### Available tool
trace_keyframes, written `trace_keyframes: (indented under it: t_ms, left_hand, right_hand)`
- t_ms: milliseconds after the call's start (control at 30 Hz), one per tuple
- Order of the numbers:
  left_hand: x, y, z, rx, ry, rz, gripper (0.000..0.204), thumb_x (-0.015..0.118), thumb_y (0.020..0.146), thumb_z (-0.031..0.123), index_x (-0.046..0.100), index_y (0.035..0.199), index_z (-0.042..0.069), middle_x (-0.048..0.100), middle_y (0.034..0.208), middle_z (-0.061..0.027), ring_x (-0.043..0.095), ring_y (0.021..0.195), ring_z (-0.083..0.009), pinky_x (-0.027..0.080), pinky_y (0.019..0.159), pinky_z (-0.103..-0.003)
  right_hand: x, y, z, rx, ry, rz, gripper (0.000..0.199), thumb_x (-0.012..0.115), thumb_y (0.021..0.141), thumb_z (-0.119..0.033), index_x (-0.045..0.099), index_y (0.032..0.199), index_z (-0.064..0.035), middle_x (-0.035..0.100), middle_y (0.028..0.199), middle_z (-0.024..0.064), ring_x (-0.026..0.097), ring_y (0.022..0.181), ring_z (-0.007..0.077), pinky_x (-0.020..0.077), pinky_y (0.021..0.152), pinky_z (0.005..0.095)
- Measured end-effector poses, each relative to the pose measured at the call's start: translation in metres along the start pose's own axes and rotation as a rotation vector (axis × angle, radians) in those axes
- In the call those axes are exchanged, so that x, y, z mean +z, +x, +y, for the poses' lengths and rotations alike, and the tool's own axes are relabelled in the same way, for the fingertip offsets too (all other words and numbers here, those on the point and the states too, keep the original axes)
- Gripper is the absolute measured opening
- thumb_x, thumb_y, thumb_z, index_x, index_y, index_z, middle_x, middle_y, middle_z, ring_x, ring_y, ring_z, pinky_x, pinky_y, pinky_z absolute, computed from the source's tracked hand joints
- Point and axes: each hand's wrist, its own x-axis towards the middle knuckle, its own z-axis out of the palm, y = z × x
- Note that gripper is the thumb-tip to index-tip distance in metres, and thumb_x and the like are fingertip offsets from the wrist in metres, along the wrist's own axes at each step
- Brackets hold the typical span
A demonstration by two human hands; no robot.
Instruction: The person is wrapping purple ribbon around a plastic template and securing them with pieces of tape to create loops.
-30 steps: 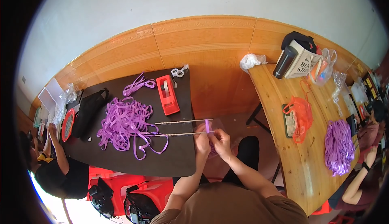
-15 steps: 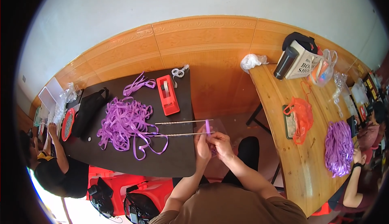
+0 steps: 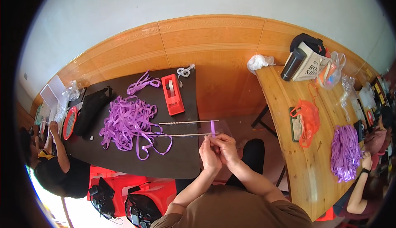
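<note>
Two thin pale rods lie side by side on the dark table and jut past its right edge. A purple ribbon spans both rods near their free ends. Just below the nearer rod, my left hand and my right hand meet with fingers pinched together at the ribbon's lower end. The fingers hide most of the part they grip. To their left on the table is a tangled heap of purple ribbon, one loop of it lying across the rods.
On the dark table stand a red tape dispenser, a white-handled pair of scissors and a black bag. A wooden table at right carries a purple ribbon bundle and an orange plastic bag. People sit at both sides.
My hands have drawn slightly toward me, and my left fingertips have come down from the nearer rod to below it. The ribbon still spans the rods.
</note>
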Motion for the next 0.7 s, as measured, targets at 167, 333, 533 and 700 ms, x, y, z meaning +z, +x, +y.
trace_keyframes:
  t_ms: [167, 333, 533, 700]
  left_hand:
    - [0.014, -0.004, 0.020, -0.166, -0.101, -0.020, 0.042, 0.036, 0.097, 0.037, 0.060, 0.084, 0.005, 0.045, 0.067, 0.0030, 0.034, 0.057, -0.0077, 0.027, 0.051, -0.022]
    - [0.020, -0.007, 0.040, -0.352, -0.146, -0.052, 0.051, 0.036, 0.094, 0.049, 0.057, 0.095, 0.002, 0.054, 0.083, -0.0036, 0.046, 0.073, -0.0141, 0.034, 0.063, -0.027]
    - [0.008, 0.000, 0.054, -0.492, -0.201, -0.111, 0.073, 0.039, 0.093, 0.045, 0.016, 0.139, -0.007, 0.042, 0.130, -0.0184, 0.042, 0.116, -0.0306, 0.029, 0.100, -0.038]
    - [0.007, 0.006, 0.049, -0.536, -0.222, -0.039, 0.038, 0.052, 0.091, 0.021, 0.044, 0.120, -0.002, 0.053, 0.115, -0.0157, 0.051, 0.103, -0.0263, 0.038, 0.088, -0.034]
  right_hand:
    - [0.003, -0.002, -0.004, 0.013, 0.021, -0.006, 0.010, 0.065, 0.083, -0.007, 0.064, 0.074, -0.0031, 0.060, 0.066, 0.0012, 0.046, 0.049, 0.0033, 0.0344, 0.045, 0.0155]
    - [-0.003, -0.012, -0.016, -0.009, 0.066, 0.042, 0.016, 0.063, 0.086, -0.015, 0.063, 0.074, -0.0041, 0.061, 0.066, 0.0039, 0.046, 0.046, 0.0051, 0.0328, 0.042, 0.0174]
    - [-0.021, 0.005, -0.056, -0.173, -0.097, 0.138, 0.011, 0.064, 0.084, -0.015, 0.063, 0.081, -0.0049, 0.062, 0.070, 0.0032, 0.050, 0.051, 0.0053, 0.0347, 0.045, 0.0174]
    - [0.016, 0.029, -0.088, -0.188, -0.395, -0.107, 0.010, 0.063, 0.084, -0.014, 0.064, 0.087, -0.0047, 0.064, 0.077, 0.0016, 0.056, 0.062, 0.0056, 0.0401, 0.054, 0.0163]
